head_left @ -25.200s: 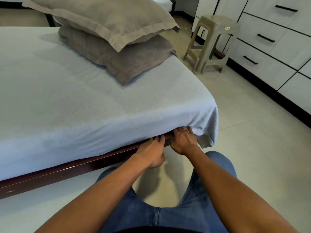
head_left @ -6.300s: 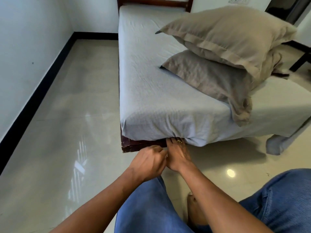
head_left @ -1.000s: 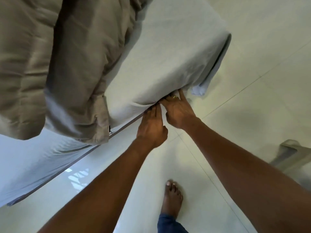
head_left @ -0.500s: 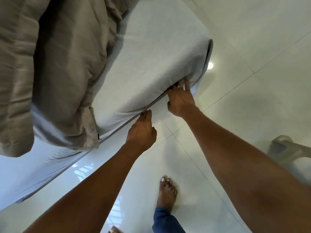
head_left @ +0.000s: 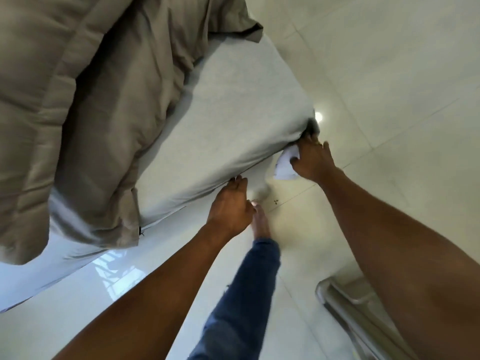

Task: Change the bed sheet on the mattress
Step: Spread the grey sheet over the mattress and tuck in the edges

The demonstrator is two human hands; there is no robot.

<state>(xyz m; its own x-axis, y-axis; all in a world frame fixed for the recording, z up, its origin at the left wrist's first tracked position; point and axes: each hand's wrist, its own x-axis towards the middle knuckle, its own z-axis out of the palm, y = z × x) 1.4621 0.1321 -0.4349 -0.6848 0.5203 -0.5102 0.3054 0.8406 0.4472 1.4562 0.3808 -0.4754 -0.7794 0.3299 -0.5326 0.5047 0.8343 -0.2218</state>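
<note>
Pinching a bunched white flap (head_left: pixel 284 165) of the bed sheet (head_left: pixel 228 120) between thumb and curled fingers, the right hand (head_left: pixel 313 159) is working at the bed's near corner, at about 3 o'clock from the middle of my view. The left hand (head_left: pixel 231 207) is holding nothing: its fingers are reaching nearly straight, tips touching the sheet's lower edge, just below centre at 6 o'clock.

I am not seeing the mattress itself, since the sheet is covering all of it. The right fingertips are disappearing behind the cloth, so I cannot tell how deep they are going. The pillows (head_left: pixel 91 100) are being cut off by the top and left edges. A stool (head_left: pixel 345 300) at 5 o'clock is showing only a rail and part of its seat. The jeans leg (head_left: pixel 241 294) and bare foot (head_left: pixel 259 219) are smearing with blur.

Both forearms are stretching up from the bottom edge, the right one running higher and further out than the left, backs of the hands facing me.

The sheet is looking pale grey, matte and finely textured, pulling into soft creases toward the corner. The pillows are wearing taupe cloth with flanged, wrinkled borders, lying on the sheet from 9 to 12 o'clock. The floor (head_left: pixel 389 74) is glossy cream tile, throwing back a bright spot of light beside the corner
</note>
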